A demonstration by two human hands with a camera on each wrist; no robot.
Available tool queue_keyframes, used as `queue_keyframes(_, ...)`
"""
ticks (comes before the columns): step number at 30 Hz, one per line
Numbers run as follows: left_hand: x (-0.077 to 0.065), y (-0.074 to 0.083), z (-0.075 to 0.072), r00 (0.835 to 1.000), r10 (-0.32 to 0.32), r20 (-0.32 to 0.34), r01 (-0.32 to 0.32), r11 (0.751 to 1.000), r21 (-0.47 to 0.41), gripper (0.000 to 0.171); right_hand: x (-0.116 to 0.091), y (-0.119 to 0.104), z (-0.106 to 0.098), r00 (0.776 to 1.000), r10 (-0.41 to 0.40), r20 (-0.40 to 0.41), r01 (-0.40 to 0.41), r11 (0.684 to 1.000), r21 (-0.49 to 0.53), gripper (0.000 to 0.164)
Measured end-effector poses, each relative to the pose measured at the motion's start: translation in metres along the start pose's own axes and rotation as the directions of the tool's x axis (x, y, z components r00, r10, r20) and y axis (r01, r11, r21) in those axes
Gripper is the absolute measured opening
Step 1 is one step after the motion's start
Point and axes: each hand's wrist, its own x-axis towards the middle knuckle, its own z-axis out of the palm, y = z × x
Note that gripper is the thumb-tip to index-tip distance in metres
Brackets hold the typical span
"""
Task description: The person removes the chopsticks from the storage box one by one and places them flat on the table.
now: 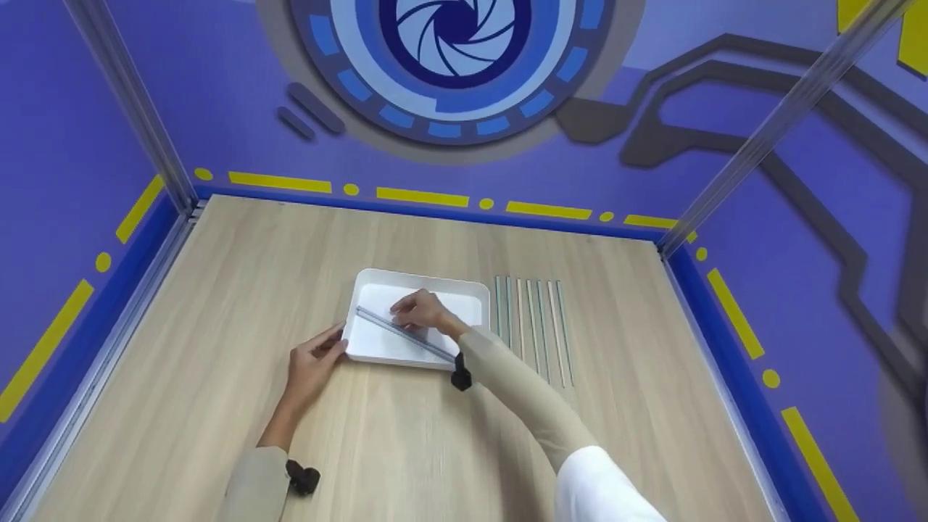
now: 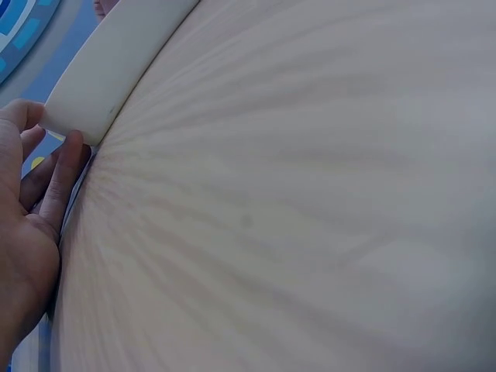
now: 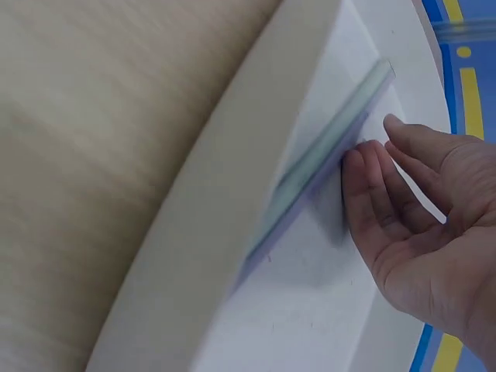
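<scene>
A shallow white tray (image 1: 420, 279) lies on the table. Inside it, slanting from the left side to the front wall, are thin straws (image 1: 399, 331); in the right wrist view a pale green straw (image 3: 333, 139) lies against a purplish one. My right hand (image 1: 423, 310) hovers over the tray behind these straws. Its fingers are loosely bent, with fingertips close to the straws and nothing between thumb and fingers. My left hand (image 1: 313, 362) touches the tray's front left corner from outside; in the left wrist view, fingertips (image 2: 74, 143) rest on that corner.
Right of the tray, several thin straws (image 1: 538, 319) lie side by side in a row, some greenish and some pinkish; the right sleeve (image 1: 522, 384) passes over their near ends. Printed blue panels (image 1: 406, 174) wall in the wooden table (image 1: 275, 254) at the back and sides.
</scene>
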Motion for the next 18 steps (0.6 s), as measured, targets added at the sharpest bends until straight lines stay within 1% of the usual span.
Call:
queue_keyframes(2,0.000,-0.002,0.000,1.000,-0.007,-0.001,0.007,1.000,-0.010,0.039,0.001,-0.002,0.006,0.999,-0.039,-0.013,0.037,0.994,-0.102,0.023)
queue_keyframes(3,0.002,-0.005,0.001,1.000,-0.012,0.002,0.013,1.000,-0.019,0.039,0.002,-0.002,0.008,0.998,-0.054,-0.020,0.050,0.988,-0.148,0.022)
queue_keyframes(6,0.007,-0.020,0.003,1.000,-0.013,0.002,0.013,0.999,-0.037,0.039,0.003,-0.003,0.011,0.995,-0.095,-0.032,0.084,0.963,-0.257,0.020)
queue_keyframes(9,0.012,-0.034,0.005,1.000,-0.006,-0.008,0.006,1.000,-0.028,0.039,0.003,-0.003,0.011,0.993,-0.114,-0.024,0.101,0.946,-0.309,0.019)
queue_keyframes(11,0.013,-0.038,0.006,1.000,0.003,-0.022,-0.003,1.000,-0.012,0.039,0.003,-0.003,0.010,0.992,-0.124,-0.018,0.111,0.936,-0.333,0.020)
queue_keyframes(14,0.014,-0.040,0.006,0.999,0.017,-0.033,-0.017,1.000,-0.001,0.038,0.002,-0.002,0.009,0.991,-0.137,-0.008,0.124,0.919,-0.374,0.020)
queue_keyframes(18,0.014,-0.040,0.005,0.999,0.025,-0.031,-0.026,1.000,-0.012,0.038,0.000,-0.001,0.006,0.983,-0.186,0.006,0.170,0.888,-0.427,0.020)
